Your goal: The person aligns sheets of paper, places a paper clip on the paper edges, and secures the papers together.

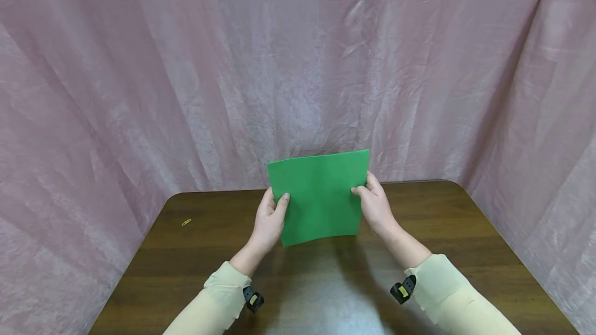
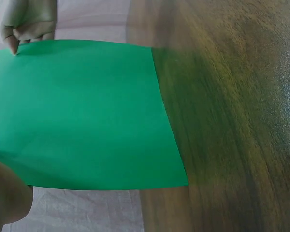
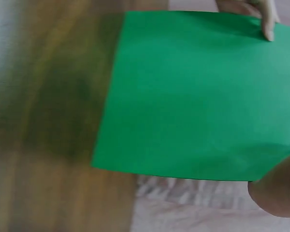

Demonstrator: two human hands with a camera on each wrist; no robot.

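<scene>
A green sheet of paper (image 1: pixel 321 195) is held up above the table, slightly bowed, its lower edge toward me. My left hand (image 1: pixel 271 218) pinches its left edge, thumb on the near face and fingers behind. On the opposite edge my right hand (image 1: pixel 376 206) grips it the same way, the thumb lying on the front. The left wrist view shows the sheet (image 2: pixel 87 116) spanning between both hands, with the far hand (image 2: pixel 29 21) at the top. In the right wrist view the sheet (image 3: pixel 198 96) hides most of the fingers behind it.
A brown wooden table (image 1: pixel 195 262) with rounded far corners lies beneath. A small yellow paper clip (image 1: pixel 186 222) rests near its far left. Pink curtains (image 1: pixel 298 66) hang behind the table and at the sides. Each wrist wears a black strap device (image 1: pixel 253 300).
</scene>
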